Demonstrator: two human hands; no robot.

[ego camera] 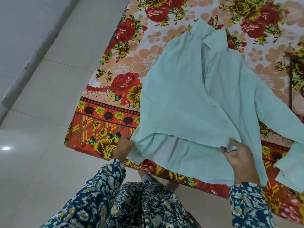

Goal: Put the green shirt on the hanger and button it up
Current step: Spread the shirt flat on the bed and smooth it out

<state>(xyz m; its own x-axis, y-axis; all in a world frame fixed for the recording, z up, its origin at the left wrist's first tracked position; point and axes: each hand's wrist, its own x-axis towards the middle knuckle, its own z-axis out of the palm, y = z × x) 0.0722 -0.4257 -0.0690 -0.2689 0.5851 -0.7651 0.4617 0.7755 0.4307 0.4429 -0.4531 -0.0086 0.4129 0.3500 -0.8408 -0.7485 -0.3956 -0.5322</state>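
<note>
A pale green shirt point(194, 99) lies spread front-up on a floral bedsheet point(125, 66), collar pointing away from me, its front placket partly open. My left hand point(122, 149) grips the shirt's lower left hem corner; most of the hand is hidden under the cloth. My right hand point(238, 158) pinches the lower edge of the front panel near the placket. One sleeve stretches off to the right, its cuff point(289, 165) near the sheet's edge. No hanger shows in the head view.
The bedsheet covers a low surface whose near edge runs diagonally in front of me. Pale floor tiles point(41, 96) lie to the left. My dark floral sleeves and dress point(144, 206) fill the bottom of the view.
</note>
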